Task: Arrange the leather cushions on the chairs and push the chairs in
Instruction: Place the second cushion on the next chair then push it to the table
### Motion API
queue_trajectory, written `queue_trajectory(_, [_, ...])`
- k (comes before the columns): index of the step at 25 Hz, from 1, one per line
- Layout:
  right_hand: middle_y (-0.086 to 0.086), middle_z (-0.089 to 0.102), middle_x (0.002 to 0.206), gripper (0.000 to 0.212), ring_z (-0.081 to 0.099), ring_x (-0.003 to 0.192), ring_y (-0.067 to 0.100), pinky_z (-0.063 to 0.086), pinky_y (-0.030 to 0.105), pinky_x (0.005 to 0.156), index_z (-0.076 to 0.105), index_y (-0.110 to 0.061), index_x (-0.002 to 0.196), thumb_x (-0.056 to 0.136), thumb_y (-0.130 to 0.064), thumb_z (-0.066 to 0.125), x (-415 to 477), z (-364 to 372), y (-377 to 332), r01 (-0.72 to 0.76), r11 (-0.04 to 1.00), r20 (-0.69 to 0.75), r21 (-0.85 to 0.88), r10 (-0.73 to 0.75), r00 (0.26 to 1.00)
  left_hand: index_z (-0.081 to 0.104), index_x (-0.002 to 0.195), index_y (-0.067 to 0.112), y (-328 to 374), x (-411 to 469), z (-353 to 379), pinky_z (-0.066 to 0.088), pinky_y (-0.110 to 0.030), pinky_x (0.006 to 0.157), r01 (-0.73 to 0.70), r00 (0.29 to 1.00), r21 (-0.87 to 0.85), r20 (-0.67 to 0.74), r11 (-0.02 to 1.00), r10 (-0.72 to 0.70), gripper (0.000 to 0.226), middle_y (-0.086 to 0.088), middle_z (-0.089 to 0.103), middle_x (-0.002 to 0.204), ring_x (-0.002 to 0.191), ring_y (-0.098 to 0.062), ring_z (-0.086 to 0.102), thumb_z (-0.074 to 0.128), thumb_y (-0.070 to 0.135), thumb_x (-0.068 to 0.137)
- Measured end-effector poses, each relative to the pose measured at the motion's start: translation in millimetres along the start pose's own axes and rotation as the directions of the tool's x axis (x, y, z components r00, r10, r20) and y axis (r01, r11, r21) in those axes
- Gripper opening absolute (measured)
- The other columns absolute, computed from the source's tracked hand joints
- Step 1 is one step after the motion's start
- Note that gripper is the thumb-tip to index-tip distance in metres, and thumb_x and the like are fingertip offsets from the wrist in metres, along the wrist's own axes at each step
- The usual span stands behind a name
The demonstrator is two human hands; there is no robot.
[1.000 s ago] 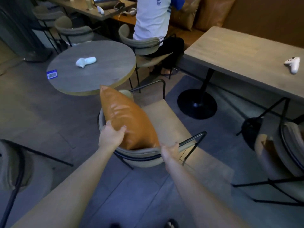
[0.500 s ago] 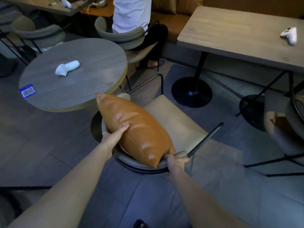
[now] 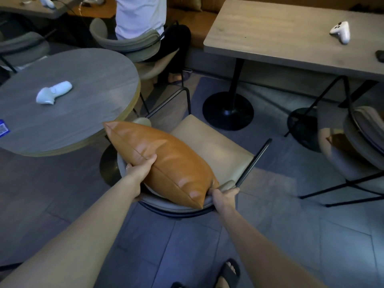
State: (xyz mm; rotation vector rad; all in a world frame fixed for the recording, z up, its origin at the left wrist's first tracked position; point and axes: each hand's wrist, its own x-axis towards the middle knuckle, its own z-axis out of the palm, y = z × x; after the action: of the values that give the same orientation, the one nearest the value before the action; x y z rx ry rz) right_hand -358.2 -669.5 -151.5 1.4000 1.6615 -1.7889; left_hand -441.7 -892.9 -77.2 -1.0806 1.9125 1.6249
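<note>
Cushion on chair, both hands engaged

Left hand (image 3: 139,171) grips the tan leather cushion (image 3: 164,161) at its long seam, thumb on top. Right hand (image 3: 224,196) clasps the chair (image 3: 216,146) backrest rim beside the cushion's lower corner. Cushion leans tilted against the backrest, over the beige seat. Round table (image 3: 87,84) stands just beside; grey tile floor.

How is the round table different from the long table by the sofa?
The round table has a curved grey top with a yellowish edge; the long table has straight edges and a paler brown top. The round table holds a white controller lying flat and a blue card; the long table holds a white gamepad-shaped controller. Both look wooden, and the long one stands on a black round foot.
</note>
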Motion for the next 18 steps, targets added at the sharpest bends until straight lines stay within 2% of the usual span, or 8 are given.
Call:
queue_trajectory(3, [0.023, 0.059, 0.140, 0.136, 0.065, 0.115, 0.046, 0.057, 0.067, 0.092, 0.008, -0.031, 0.157, 0.039, -0.027, 0.075, 51.0, -17.6, -14.6, 0.046, 0.999, 0.001, 0.019, -0.046, 0.999, 0.009, 0.162, 0.032, 3.4, -3.8, 11.8, 0.031, -0.062, 0.116, 0.023, 1.000, 0.055, 0.019, 0.998, -0.024, 0.129, -0.005, 0.027, 0.166, 0.147, -0.036, 0.032, 0.078, 0.077, 0.062])
queue_trajectory(5, [0.023, 0.060, 0.136, 0.127, 0.068, 0.109, 0.046, 0.063, 0.060, 0.077, 0.020, -0.026, 0.153, 0.039, -0.023, 0.075, 56.9, -35.6, -38.7, 0.065, 0.998, -0.018, -0.009, -0.065, 0.998, 0.010, 0.160, 0.037, 10.0, -7.9, 30.4, 0.034, -0.066, 0.112, 0.048, 0.999, 0.104, -0.006, 0.993, -0.048, 0.144, -0.004, 0.026, 0.165, 0.146, -0.038, 0.032, 0.079, 0.085, 0.043])
queue_trajectory(7, [0.024, 0.064, 0.129, 0.110, 0.069, 0.105, 0.045, 0.060, 0.045, 0.060, 0.031, -0.020, 0.147, 0.044, -0.019, 0.071, 64.5, -54.8, -61.8, 0.078, 0.996, -0.046, -0.043, -0.080, 0.996, 0.011, 0.159, 0.041, 17.3, -7.0, 54.1, 0.040, -0.069, 0.106, 0.069, 0.997, 0.057, -0.041, 0.996, -0.066, 0.159, -0.005, 0.025, 0.163, 0.142, -0.040, 0.035, 0.082, 0.086, 0.024])
queue_trajectory(9, [0.023, 0.067, 0.126, 0.103, 0.068, 0.108, 0.045, 0.060, 0.045, 0.060, 0.041, -0.025, 0.134, 0.037, -0.024, 0.073, 89.2, -72.1, -77.0, 0.106, 0.992, -0.065, -0.074, -0.111, 0.992, 0.015, 0.158, 0.042, 22.7, -12.0, 78.6, 0.045, -0.068, 0.102, 0.080, 0.994, 0.020, -0.082, 0.997, -0.078, 0.154, -0.009, 0.022, 0.160, 0.138, -0.041, 0.036, 0.084, 0.084, 0.026])
queue_trajectory(12, [0.017, 0.065, 0.138, 0.124, 0.064, 0.120, 0.045, 0.064, 0.059, 0.078, 0.033, -0.036, 0.151, 0.035, -0.034, 0.076, 135.1, -98.4, -101.1, 0.153, 0.982, -0.078, -0.108, -0.162, 0.984, 0.021, 0.159, 0.036, 29.5, -10.9, 117.4, 0.050, -0.064, 0.099, 0.093, 0.988, 0.059, -0.127, 0.994, -0.085, 0.127, -0.014, 0.017, 0.155, 0.136, -0.042, 0.035, 0.084, 0.074, 0.055])
queue_trajectory(14, [0.014, 0.061, 0.142, 0.125, 0.064, 0.119, 0.043, 0.063, 0.047, 0.068, 0.021, -0.036, 0.161, 0.049, -0.033, 0.076, 131.6, -111.6, -130.4, 0.153, 0.982, -0.070, -0.108, -0.161, 0.985, 0.023, 0.159, 0.034, 38.9, -10.4, 143.0, 0.053, -0.062, 0.095, 0.089, 0.991, 0.069, -0.106, 0.994, -0.082, 0.121, -0.014, 0.017, 0.153, 0.135, -0.040, 0.035, 0.083, 0.071, 0.061])
queue_trajectory(16, [0.016, 0.060, 0.142, 0.124, 0.064, 0.109, 0.037, 0.053, 0.036, 0.057, 0.013, -0.039, 0.163, 0.055, -0.039, 0.075, 124.0, -125.7, -157.7, 0.163, 0.984, -0.065, -0.071, -0.167, 0.984, 0.023, 0.159, 0.033, 49.3, -7.9, 166.4, 0.055, -0.060, 0.094, 0.077, 0.994, 0.086, -0.080, 0.993, -0.070, 0.119, -0.014, 0.017, 0.152, 0.129, -0.038, 0.037, 0.082, 0.072, 0.062])
queue_trajectory(18, [0.013, 0.057, 0.147, 0.131, 0.063, 0.114, 0.036, 0.059, 0.044, 0.074, 0.010, -0.041, 0.163, 0.050, -0.051, 0.075, 138.1, -139.5, -171.4, 0.172, 0.979, -0.088, -0.105, -0.181, 0.980, 0.022, 0.159, 0.032, 59.1, -7.6, 188.6, 0.056, -0.059, 0.092, 0.081, 0.995, 0.110, -0.065, 0.991, -0.074, 0.119, -0.013, 0.018, 0.151, 0.117, -0.034, 0.036, 0.080, 0.073, 0.063])
